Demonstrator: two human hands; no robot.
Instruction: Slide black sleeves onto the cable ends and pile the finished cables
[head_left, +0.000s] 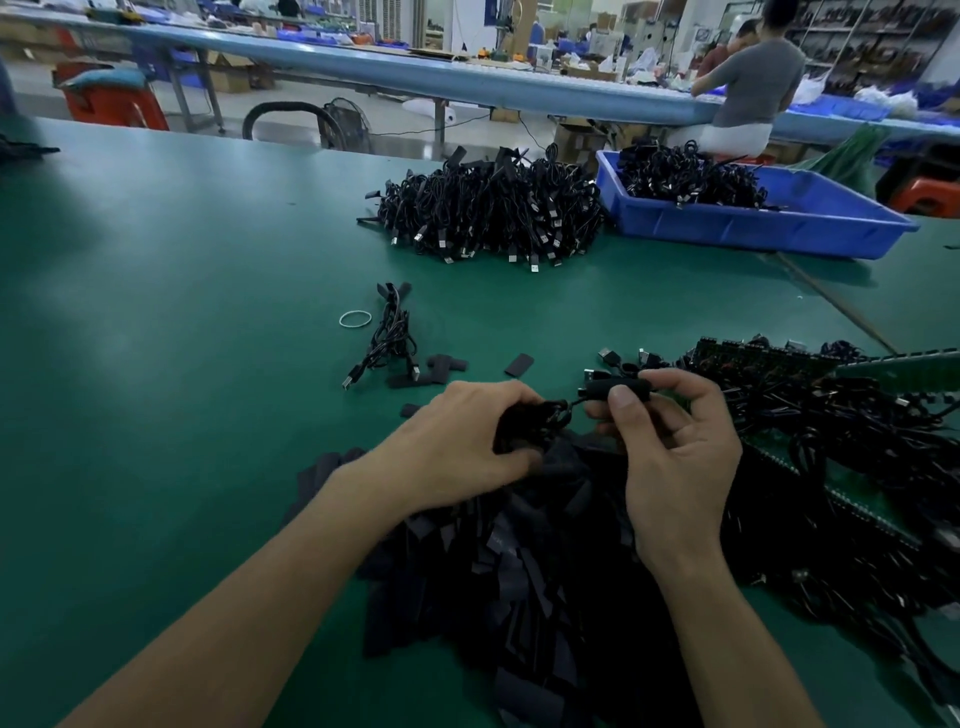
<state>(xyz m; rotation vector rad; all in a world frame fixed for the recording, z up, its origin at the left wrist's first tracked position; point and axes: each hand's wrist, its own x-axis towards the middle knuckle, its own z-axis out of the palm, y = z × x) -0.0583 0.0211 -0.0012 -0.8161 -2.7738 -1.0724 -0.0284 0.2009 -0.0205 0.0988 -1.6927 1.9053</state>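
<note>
My left hand grips a coiled black cable just above a heap of flat black sleeves. My right hand pinches a black sleeve between thumb and fingers, with the cable's end running into it. A big pile of black cables lies at the far middle of the green table. A small bundle of cables lies nearer, with a few loose sleeves beside it. To the right lies a tangle of black cables.
A blue bin holding more cables stands at the back right. A rubber band lies left of the small bundle. A green board rests on the right tangle. A person sits at a long bench beyond the table.
</note>
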